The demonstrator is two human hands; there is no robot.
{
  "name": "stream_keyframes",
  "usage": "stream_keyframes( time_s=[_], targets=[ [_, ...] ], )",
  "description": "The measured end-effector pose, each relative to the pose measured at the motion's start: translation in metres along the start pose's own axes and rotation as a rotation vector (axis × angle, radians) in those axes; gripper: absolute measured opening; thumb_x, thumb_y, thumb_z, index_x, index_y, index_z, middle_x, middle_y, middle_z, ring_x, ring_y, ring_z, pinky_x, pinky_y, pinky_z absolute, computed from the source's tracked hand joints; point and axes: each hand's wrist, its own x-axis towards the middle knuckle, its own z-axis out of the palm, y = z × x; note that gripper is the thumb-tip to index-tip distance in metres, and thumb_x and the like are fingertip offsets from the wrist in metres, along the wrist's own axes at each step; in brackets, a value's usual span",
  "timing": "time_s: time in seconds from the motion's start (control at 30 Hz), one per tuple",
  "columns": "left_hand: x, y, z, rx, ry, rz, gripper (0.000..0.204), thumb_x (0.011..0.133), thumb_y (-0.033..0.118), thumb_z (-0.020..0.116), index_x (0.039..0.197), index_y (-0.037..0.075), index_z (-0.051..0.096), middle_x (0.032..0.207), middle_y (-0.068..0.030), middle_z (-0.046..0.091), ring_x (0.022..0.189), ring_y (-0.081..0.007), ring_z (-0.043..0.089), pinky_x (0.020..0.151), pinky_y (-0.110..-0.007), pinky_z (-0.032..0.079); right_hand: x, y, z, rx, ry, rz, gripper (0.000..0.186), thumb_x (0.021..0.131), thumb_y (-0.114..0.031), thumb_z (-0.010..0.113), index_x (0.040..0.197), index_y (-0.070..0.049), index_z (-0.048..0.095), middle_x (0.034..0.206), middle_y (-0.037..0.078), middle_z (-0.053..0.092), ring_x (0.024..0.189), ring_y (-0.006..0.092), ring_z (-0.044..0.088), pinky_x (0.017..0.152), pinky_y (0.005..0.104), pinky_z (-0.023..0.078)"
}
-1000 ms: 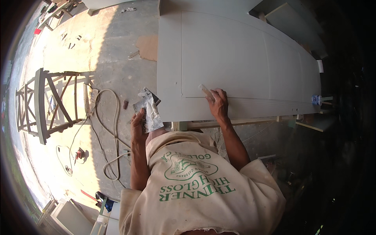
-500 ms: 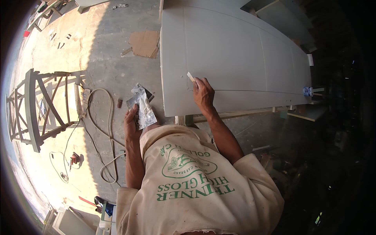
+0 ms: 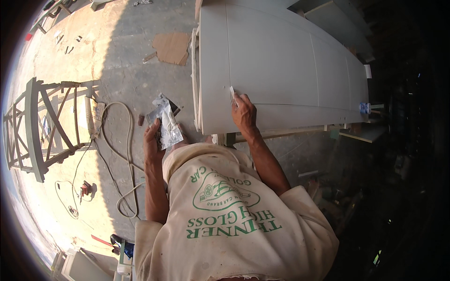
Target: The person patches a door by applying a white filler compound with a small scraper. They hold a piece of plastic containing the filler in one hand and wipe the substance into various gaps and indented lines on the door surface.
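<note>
My right hand (image 3: 244,113) is closed around a small pale scraper (image 3: 232,91), its tip at the surface of a large grey panel (image 3: 272,56). The tip sits by a thin grooved line near the panel's left end. Held low to the left of the panel, my left hand (image 3: 152,136) grips a silvery sheet smeared with whitish paste (image 3: 171,130). A dark flat piece (image 3: 175,108) shows behind that sheet; I cannot make out its kind.
A torn cardboard piece (image 3: 171,48) lies on the concrete floor. Looped hose or cable (image 3: 130,154) and a red power tool (image 3: 86,188) lie left, near a wooden trestle frame (image 3: 35,126). A small blue-and-white can (image 3: 364,108) stands at the panel's far right edge.
The scraper has turned more upright and sits against the grooved line. My left hand still holds the smeared sheet, slightly higher in view. The whole view has shifted a little.
</note>
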Motion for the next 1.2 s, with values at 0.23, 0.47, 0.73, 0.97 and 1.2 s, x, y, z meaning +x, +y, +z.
stream_keyframes(
  time_s=[0.23, 0.47, 0.73, 0.97, 1.2],
  targets=[
    [-0.004, 0.008, 0.02, -0.118, 0.007, -0.026, 0.024, 0.102, 0.016, 0.061, 0.112, -0.004, 0.066, 0.096, -0.0112, 0.075, 0.076, -0.0185, 0.074, 0.07, -0.032, 0.063, -0.031, -0.013, -0.013, 0.014, -0.04, 0.022, 0.026, 0.087, 0.0, 0.068, 0.113, 0.001, 0.071, 0.09, 0.014, 0.062, 0.08, 0.0359, 0.065, 0.07, 0.0427, 0.054],
    [-0.002, 0.009, 0.025, -0.099, -0.001, -0.03, 0.023, 0.101, 0.016, 0.062, 0.111, -0.004, 0.066, 0.096, -0.0124, 0.075, 0.076, -0.0192, 0.074, 0.069, -0.033, 0.063, -0.025, -0.019, -0.042, 0.079, -0.098, 0.003, 0.023, 0.089, -0.004, 0.067, 0.111, 0.002, 0.072, 0.085, 0.015, 0.063, 0.075, 0.0335, 0.064, 0.067, 0.0403, 0.051],
    [0.008, 0.004, 0.047, -0.09, -0.083, -0.167, 0.021, 0.101, 0.016, 0.063, 0.107, -0.004, 0.069, 0.093, -0.0133, 0.075, 0.073, -0.019, 0.074, 0.068, -0.032, 0.063, -0.007, -0.046, -0.115, 0.582, 0.016, 0.231, 0.023, 0.101, -0.012, 0.065, 0.117, 0.003, 0.069, 0.088, 0.008, 0.064, 0.072, 0.0121, 0.064, 0.06, 0.0279, 0.05],
    [0.022, -0.018, 0.078, -0.138, -0.274, -0.339, 0.025, 0.102, 0.017, 0.06, 0.114, -0.004, 0.066, 0.102, -0.0146, 0.075, 0.085, -0.0197, 0.076, 0.076, -0.032, 0.064, -0.017, -0.077, -0.113, 0.711, 0.071, -0.03, 0.026, 0.095, 0.001, 0.067, 0.121, 0.001, 0.069, 0.098, 0.01, 0.066, 0.078, 0.0163, 0.067, 0.068, 0.0289, 0.055],
    [0.022, -0.032, 0.107, -0.245, -0.304, -0.406, 0.032, 0.105, 0.023, 0.056, 0.122, -0.003, 0.062, 0.107, -0.0146, 0.075, 0.087, -0.0208, 0.076, 0.077, -0.032, 0.065, -0.019, -0.077, -0.098, 0.318, 0.144, -0.475, 0.054, 0.077, 0.013, 0.07, 0.128, -0.005, 0.068, 0.112, 0.012, 0.063, 0.093, 0.0286, 0.068, 0.074, 0.0389, 0.06]
  ],
)
